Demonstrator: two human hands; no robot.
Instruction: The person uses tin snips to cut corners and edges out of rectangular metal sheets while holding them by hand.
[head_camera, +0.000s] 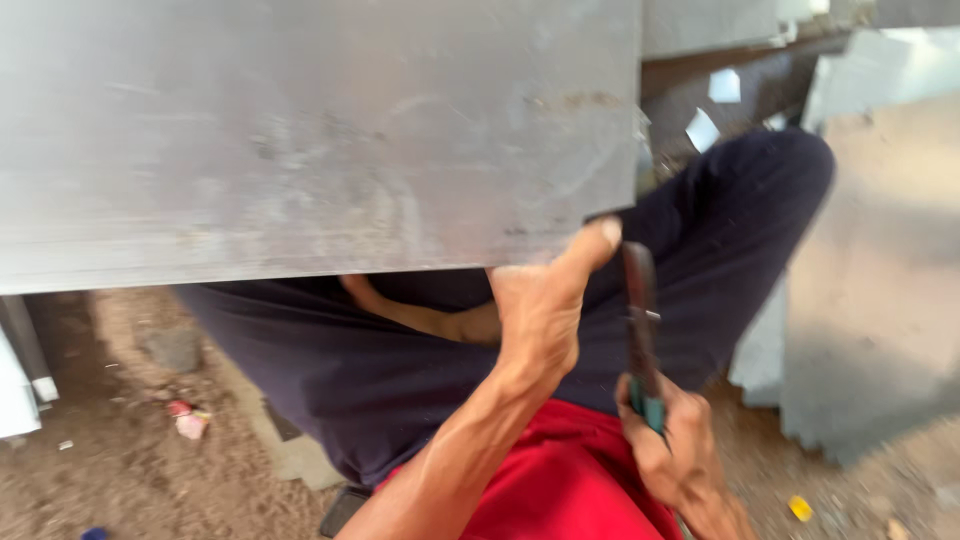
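Dirt floor (130, 470) lies under us. Our left hand (545, 310) pinches the big grey metal sheet (310, 140); our right hand (675, 450), at four o'clock, squeezes green-handled snips (640, 330) pointing to twelve.

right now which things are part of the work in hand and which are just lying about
In use: metal sheet, left hand holding its edge, right hand, snips.

Lying about: yellow scrap, red-and-white litter, metal offcuts on the dirt.

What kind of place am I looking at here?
Probably an informal sheet-metal workshop on open ground: a large grey metal sheet held by the left hand, snips in the right hand, and cut metal pieces on bare dirt floor.
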